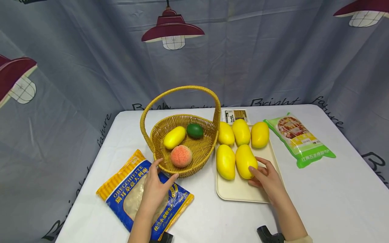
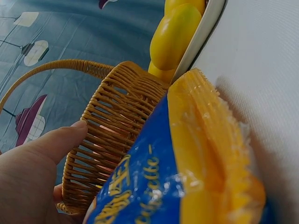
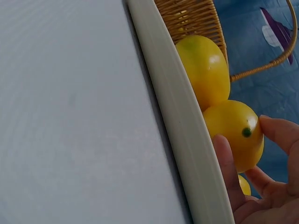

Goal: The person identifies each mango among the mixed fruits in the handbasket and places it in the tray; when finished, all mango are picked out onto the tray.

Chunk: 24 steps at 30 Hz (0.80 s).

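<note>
A wicker basket [image 1: 200, 165] with a tall handle holds a yellow mango [image 1: 174, 137], a dark green avocado [image 1: 195, 130] and a peach [image 1: 181, 156]. At its near left rim my left hand [image 1: 156, 189] rests with thumb and index finger spread; the left wrist view shows the thumb [image 2: 70, 137] against the weave. Several yellow mangoes [image 1: 226, 162] lie in two rows on a cream tray [image 1: 243, 193]. My right hand [image 1: 267, 177] holds the near right mango [image 1: 245, 161] between thumb and fingers, also seen in the right wrist view, where the mango [image 3: 233, 130] shows a green stem spot.
A blue and yellow pasta bag [image 1: 121, 194] lies under the left forearm, beside the basket. Right of the tray is a green food packet [image 1: 299, 138]. A small printed card [image 1: 235, 116] sits behind the mangoes. A grey curtain [image 1: 243, 67] hangs behind the white table [image 1: 322, 195].
</note>
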{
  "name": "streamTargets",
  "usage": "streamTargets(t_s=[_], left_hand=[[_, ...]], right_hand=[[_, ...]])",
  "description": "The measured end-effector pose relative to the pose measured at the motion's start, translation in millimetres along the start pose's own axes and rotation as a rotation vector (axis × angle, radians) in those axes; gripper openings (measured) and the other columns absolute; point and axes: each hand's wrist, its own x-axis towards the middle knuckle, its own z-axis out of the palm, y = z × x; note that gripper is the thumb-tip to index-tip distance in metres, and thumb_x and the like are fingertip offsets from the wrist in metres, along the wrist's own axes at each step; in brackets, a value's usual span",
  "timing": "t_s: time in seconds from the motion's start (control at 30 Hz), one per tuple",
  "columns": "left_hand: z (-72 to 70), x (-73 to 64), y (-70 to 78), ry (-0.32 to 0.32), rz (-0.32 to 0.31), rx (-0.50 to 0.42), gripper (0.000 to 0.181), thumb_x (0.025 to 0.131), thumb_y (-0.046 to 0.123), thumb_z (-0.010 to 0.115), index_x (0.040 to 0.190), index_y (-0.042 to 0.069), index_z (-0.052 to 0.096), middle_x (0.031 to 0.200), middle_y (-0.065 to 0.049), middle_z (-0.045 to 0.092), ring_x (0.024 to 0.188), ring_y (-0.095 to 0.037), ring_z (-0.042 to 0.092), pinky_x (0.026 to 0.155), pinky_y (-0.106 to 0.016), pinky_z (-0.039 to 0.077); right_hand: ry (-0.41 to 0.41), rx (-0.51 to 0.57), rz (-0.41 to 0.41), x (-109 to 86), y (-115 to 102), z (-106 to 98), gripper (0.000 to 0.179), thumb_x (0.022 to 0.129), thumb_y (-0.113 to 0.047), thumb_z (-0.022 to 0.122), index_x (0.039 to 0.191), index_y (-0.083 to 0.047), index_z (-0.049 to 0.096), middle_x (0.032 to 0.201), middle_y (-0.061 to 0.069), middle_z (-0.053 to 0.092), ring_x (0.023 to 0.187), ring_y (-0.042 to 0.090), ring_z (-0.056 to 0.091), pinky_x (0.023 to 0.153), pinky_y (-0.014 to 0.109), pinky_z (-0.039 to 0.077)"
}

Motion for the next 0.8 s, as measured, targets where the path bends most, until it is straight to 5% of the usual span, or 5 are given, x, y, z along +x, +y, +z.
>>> streamTargets(t_s=[0.5, 0.8], left_hand=[[1.4, 0.2, -0.4, 0.002, 0.002, 0.004, 0.091, 0.079, 0.063, 0.067, 0.147, 0.018, 0.027, 0.15, -0.016, 0.031, 0.132, -0.036, 0.039, 0.103, -0.06, 0.033], [1.1, 0.7, -1.8, 0.005, 0.005, 0.003, 0.092, 0.079, 0.064, 0.067, 0.148, 0.017, 0.027, 0.15, -0.015, 0.031, 0.132, -0.035, 0.039, 0.103, -0.06, 0.032]], right_hand=[[-0.007, -0.075, 0.004, -4.1, -2, 1, 0.075, 0.095, -0.034, 0.063, 0.151, -0.009, 0.02, 0.135, 0.025, 0.044, 0.088, 0.018, 0.066, 0.074, 0.029, 0.056], [0.047, -0.292, -0.026, -12.4, -13, 1, 0.084, 0.092, -0.038, 0.065, 0.153, -0.01, 0.015, 0.137, 0.026, 0.038, 0.081, 0.023, 0.067, 0.071, 0.027, 0.056]])
